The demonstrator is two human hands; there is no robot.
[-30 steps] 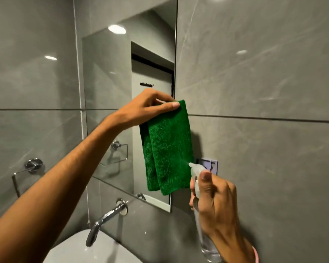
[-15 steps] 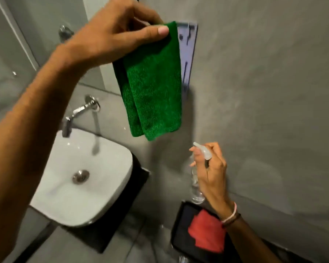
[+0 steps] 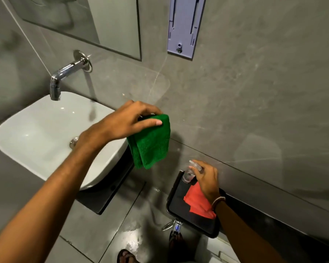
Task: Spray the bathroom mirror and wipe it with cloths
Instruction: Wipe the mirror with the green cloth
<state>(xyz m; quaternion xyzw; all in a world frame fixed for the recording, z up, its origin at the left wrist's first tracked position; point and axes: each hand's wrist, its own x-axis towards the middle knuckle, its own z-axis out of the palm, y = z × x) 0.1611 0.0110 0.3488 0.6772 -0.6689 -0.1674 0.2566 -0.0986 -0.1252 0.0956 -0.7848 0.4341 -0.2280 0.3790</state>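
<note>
From the head camera, the left hand [image 3: 125, 124] pinches a folded green cloth [image 3: 151, 143] that hangs beside the white sink [image 3: 36, 133], below the mirror [image 3: 95, 21]. The right hand [image 3: 205, 177] grips the top of a clear spray bottle [image 3: 188, 173] at the black tray [image 3: 180, 205], where 1 red cloth [image 3: 196, 202] lies.

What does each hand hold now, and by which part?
The left hand pinches the folded green cloth at its top edge. The right hand grips the clear spray bottle around its top, near the nozzle.
</note>
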